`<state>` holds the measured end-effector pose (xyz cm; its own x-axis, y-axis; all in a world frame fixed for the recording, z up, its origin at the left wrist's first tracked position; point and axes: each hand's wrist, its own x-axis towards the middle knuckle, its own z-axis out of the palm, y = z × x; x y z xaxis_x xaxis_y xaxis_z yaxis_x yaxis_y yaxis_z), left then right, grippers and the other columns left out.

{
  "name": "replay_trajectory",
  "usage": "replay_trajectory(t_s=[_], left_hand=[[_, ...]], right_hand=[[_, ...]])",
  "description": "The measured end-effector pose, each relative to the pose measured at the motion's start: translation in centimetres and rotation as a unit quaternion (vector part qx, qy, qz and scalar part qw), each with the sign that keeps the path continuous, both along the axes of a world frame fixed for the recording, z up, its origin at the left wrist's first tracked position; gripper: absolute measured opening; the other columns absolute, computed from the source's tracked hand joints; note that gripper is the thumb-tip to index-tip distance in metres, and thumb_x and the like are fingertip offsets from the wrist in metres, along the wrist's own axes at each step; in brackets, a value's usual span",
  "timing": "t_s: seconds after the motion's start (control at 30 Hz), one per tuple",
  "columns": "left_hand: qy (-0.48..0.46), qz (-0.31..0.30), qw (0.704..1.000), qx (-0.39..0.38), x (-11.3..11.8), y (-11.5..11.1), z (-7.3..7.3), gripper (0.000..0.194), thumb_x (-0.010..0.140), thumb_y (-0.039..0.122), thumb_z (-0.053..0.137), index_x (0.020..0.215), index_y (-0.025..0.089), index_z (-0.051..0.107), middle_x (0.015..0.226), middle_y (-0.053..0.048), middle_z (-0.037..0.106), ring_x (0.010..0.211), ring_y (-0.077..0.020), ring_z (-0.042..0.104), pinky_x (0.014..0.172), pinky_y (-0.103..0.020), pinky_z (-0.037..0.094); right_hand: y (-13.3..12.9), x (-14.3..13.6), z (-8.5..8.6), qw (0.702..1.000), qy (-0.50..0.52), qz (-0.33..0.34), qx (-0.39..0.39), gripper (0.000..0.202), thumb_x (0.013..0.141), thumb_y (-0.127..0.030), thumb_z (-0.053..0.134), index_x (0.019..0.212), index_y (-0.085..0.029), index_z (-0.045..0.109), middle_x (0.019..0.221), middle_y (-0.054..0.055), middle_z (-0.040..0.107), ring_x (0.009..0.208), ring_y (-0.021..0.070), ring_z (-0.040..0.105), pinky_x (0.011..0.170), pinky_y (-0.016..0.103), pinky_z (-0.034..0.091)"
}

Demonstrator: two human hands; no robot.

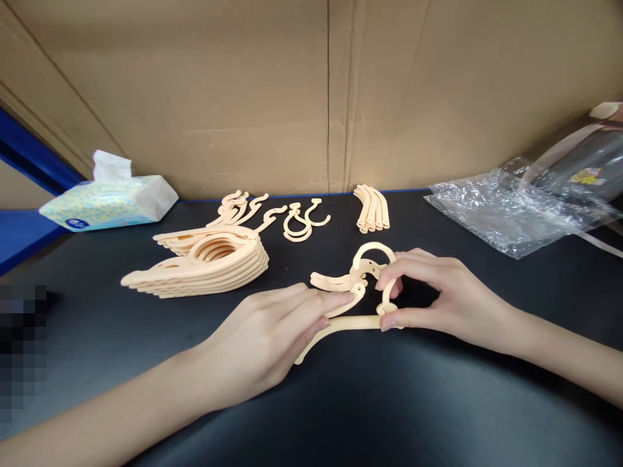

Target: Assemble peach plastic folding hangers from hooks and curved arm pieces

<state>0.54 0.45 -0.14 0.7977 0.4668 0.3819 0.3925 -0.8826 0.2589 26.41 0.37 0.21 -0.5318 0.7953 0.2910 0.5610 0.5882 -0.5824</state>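
Note:
My right hand point(438, 285) is closed on a cream plastic hanger hook point(382, 248), pinching it between thumb and fingers with the curve upward. The base of the hook sits by a hanger arm point(355, 322), close to my right thumb. My left hand point(272, 324) is closed on another curved hanger arm point(351, 302), whose holed end points toward the hook. Just behind, more cream hanger arms point(326, 281) lie on the black table. My left fingers partly hide the pieces they grip.
A stack of cream folded hangers point(219, 272) stands left. Behind are loose parts point(238, 207), spare hooks point(298, 233) and a bundle of arms point(374, 207). A tissue pack point(111, 201) lies far left, clear plastic bags point(516, 201) far right. A cardboard wall point(243, 97) closes the back.

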Motion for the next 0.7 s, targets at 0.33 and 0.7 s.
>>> replay_trajectory(t_s=[0.33,0.7], left_hand=[[0.024,-0.06,0.998,-0.021,-0.03,-0.08,0.18,0.046,0.092,0.008,0.042,0.137,0.016,0.035,0.113,-0.007,0.062,0.093,-0.0139,0.055,0.078,-0.024,0.047],[0.069,-0.08,0.994,-0.035,-0.13,-0.18,0.35,0.046,0.092,0.006,0.038,0.136,0.017,0.035,0.12,-0.007,0.059,0.1,-0.0156,0.054,0.082,-0.025,0.045]], right_hand=[[0.07,-0.08,-0.03,0.967,0.151,-0.045,-0.201,0.021,0.066,-0.029,0.077,0.08,-0.022,0.063,0.07,-0.005,0.061,0.069,0.0084,0.055,0.067,0.019,0.046],[0.11,-0.47,0.2,0.95,0.179,-0.01,-0.255,0.011,0.066,-0.02,0.076,0.074,-0.021,0.068,0.069,-0.005,0.063,0.066,0.0069,0.057,0.064,0.017,0.047]])
